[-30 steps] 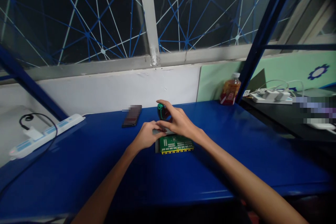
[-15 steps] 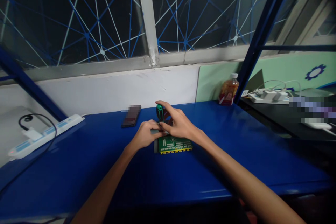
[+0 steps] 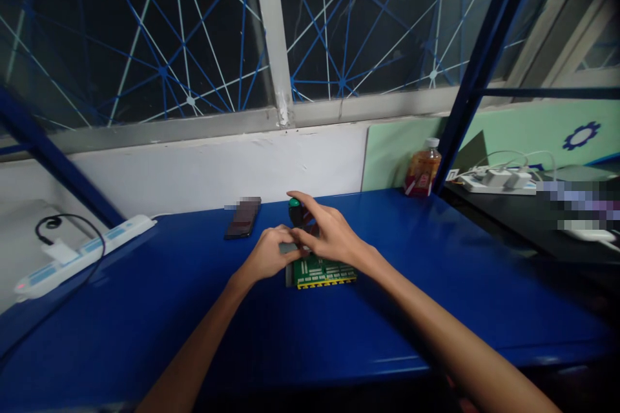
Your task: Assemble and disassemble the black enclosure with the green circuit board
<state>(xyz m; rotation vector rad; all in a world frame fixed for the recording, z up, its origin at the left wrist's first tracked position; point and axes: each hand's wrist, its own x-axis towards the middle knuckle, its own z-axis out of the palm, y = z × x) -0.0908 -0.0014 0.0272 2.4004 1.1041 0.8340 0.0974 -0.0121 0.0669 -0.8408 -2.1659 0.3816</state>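
A green circuit board lies flat on the blue table, in the middle. My right hand is wrapped round a screwdriver with a green and black handle, held upright over the board's far edge. My left hand is closed on the board's far left corner, fingers pinching a grey part there. Both hands touch each other above the board. The screwdriver's tip is hidden behind my fingers.
A dark phone lies behind my left hand. A white power strip with a black cable sits at the far left. A bottle of orange drink stands at the back right, beside a blue post. Another power strip lies on the black desk.
Hands and screwdriver stay in place over the board; my right fingers have shifted slightly on the handle. The view has tipped a little.
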